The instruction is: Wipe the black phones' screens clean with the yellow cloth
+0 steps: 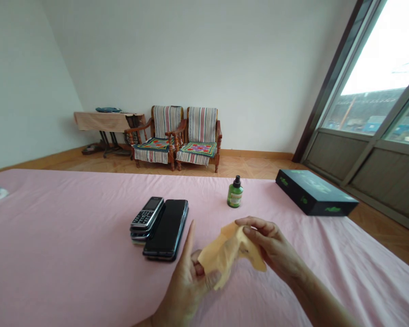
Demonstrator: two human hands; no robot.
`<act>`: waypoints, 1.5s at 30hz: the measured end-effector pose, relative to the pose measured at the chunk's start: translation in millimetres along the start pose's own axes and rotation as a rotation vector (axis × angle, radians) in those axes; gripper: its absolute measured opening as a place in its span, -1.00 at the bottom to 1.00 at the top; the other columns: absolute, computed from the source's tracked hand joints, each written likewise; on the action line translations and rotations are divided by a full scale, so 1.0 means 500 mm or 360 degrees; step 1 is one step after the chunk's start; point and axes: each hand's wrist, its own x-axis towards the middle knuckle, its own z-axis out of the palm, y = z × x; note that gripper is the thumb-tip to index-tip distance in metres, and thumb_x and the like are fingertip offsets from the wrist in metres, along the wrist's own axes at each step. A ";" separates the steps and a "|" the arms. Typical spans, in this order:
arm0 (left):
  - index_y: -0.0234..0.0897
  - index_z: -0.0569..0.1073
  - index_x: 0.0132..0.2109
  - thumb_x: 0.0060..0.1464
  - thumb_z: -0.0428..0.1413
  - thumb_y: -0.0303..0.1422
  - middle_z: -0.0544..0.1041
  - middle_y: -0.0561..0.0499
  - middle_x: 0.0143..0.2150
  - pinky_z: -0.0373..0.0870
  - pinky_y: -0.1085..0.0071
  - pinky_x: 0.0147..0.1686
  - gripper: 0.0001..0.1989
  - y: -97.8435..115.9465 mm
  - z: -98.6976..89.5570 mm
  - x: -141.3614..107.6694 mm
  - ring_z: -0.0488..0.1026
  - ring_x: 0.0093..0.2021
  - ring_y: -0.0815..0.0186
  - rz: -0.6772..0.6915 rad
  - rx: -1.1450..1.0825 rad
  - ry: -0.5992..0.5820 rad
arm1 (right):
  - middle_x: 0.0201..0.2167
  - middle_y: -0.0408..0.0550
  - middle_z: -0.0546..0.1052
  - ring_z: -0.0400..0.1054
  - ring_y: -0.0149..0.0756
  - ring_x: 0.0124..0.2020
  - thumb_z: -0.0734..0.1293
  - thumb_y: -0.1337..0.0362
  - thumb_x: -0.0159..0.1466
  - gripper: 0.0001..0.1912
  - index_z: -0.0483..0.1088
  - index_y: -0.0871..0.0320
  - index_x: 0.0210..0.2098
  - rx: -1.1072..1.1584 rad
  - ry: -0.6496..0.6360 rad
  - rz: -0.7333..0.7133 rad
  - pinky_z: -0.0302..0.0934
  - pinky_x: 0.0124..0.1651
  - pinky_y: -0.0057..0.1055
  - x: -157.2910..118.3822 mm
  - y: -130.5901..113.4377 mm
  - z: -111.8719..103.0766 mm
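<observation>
Pinching a creased, pale-yellow cloth [221, 255], the left hand [187, 282] and right hand [272, 244] hold it over pink fabric [71, 263]. A small green spray bottle [235, 194] stands upright beyond.

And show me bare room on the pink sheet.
Pink sheet lies bare left of the phones and between the green bottle and black box. Front centre is crowded: left hand and right hand hold the yellow cloth.

Beneath our fingers [190, 238] we have a pink sheet [71, 254], bearing stacked phones [167, 229] left of them, a green bottle [235, 194] just beyond and a black box [315, 193] farther right.
</observation>
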 end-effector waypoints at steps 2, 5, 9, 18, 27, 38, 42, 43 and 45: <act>-0.06 -0.46 0.37 0.04 0.28 -0.13 0.55 -0.04 -0.23 0.35 0.43 -0.37 0.13 0.006 0.000 0.002 0.50 -0.34 0.26 -0.0089 -0.0008 -0.0046 | -0.39 -0.09 0.61 0.45 -0.40 -0.47 0.46 0.20 0.13 -0.76 0.55 0.13 -0.21 0.0068 0.0074 -0.0011 0.29 -0.41 -0.51 0.001 -0.001 0.002; -0.07 -0.33 0.39 0.07 0.25 -0.12 0.57 -0.06 -0.22 0.35 0.32 -0.22 0.03 0.018 0.001 0.003 0.51 -0.27 0.20 -0.0106 -0.0099 -0.0125 | -0.39 -0.08 0.61 0.46 -0.39 -0.45 0.48 0.20 0.10 -0.76 0.55 0.14 -0.24 0.0105 0.0080 0.0001 0.31 -0.38 -0.49 0.001 0.000 0.006; 0.01 -0.22 0.38 0.07 0.26 -0.19 0.55 -0.10 -0.11 0.33 0.24 -0.10 -0.04 0.018 0.005 0.000 0.51 -0.15 0.15 -0.0049 -0.0182 -0.0138 | -0.40 -0.08 0.61 0.44 -0.39 -0.47 0.49 0.18 0.07 -0.75 0.56 0.14 -0.26 0.0126 0.0148 -0.0024 0.32 -0.37 -0.48 0.002 0.003 0.014; -0.23 0.24 0.28 0.04 0.29 -0.23 0.58 -0.08 -0.17 0.37 0.39 -0.16 -0.29 0.018 0.001 -0.001 0.50 -0.15 0.21 -0.0222 -0.0042 -0.0186 | -0.38 -0.07 0.60 0.42 -0.44 -0.46 0.50 0.17 0.08 -0.77 0.56 0.16 -0.31 0.0104 0.0166 -0.0066 0.27 -0.40 -0.56 0.003 0.003 0.011; -0.36 0.52 0.05 -0.17 0.37 -0.14 0.55 -0.21 0.02 0.44 0.26 -0.09 -0.36 0.035 -0.007 0.016 0.49 -0.03 -0.02 -0.0019 0.0408 0.0406 | -0.24 -0.06 0.47 0.36 -0.24 -0.20 0.44 0.25 0.12 -0.71 0.50 0.10 -0.14 -0.0942 -0.0102 -0.0283 0.23 -0.13 -0.31 -0.004 -0.004 -0.005; -0.34 0.63 -0.25 -0.02 0.24 -0.15 0.60 -0.18 -0.27 0.46 0.32 -0.21 -0.68 0.040 -0.016 0.022 0.52 -0.23 0.08 0.0160 0.0866 0.0427 | 0.00 0.04 0.37 0.26 -0.12 0.05 0.34 0.32 0.19 -0.86 0.47 0.14 -0.50 -0.1508 0.0040 -0.0593 0.13 0.04 -0.19 -0.016 -0.026 0.003; -0.31 0.58 -0.39 0.01 0.22 -0.09 0.51 -0.17 -0.15 0.42 0.39 -0.19 -0.67 0.046 -0.005 0.019 0.45 -0.10 0.09 0.0316 0.0779 0.0387 | -0.07 0.01 0.44 0.36 -0.23 -0.10 0.38 0.17 0.19 -0.81 0.39 0.16 -0.43 -0.0795 -0.0069 -0.0276 0.23 -0.12 -0.35 -0.022 -0.031 0.009; -0.31 0.56 -0.39 0.03 0.20 -0.07 0.51 -0.16 -0.17 0.42 0.40 -0.21 -0.65 0.047 -0.002 0.017 0.45 -0.12 0.11 0.0298 0.0745 0.0342 | -0.21 -0.04 0.48 0.39 -0.31 -0.24 0.38 0.14 0.19 -0.78 0.37 0.16 -0.41 -0.0609 -0.0092 -0.0176 0.24 -0.25 -0.44 -0.022 -0.026 0.011; -0.32 0.52 -0.39 0.07 0.16 -0.04 0.51 -0.10 -0.30 0.39 0.44 -0.31 -0.62 0.047 0.001 0.014 0.44 -0.27 0.19 0.0197 0.0690 0.0255 | -0.48 -0.18 0.42 0.31 -0.47 -0.48 0.42 0.11 0.17 -0.72 0.31 0.17 -0.42 -0.0325 -0.0103 -0.0027 0.15 -0.45 -0.57 -0.020 -0.013 0.018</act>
